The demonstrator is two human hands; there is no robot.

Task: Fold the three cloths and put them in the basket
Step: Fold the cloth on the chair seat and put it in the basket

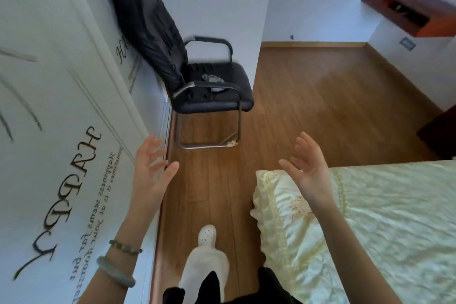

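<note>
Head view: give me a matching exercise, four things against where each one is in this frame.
Things:
1. left hand
2. right hand
3. black chair
4. white shoe

Places:
A. bottom centre, on the wooden floor
B. over the corner of the pale yellow bed, fingers spread
C. beside the lettered white panel, fingers spread
D. ahead, against the white wall

Pairs: 1-C, 2-B, 3-D, 4-A
</note>
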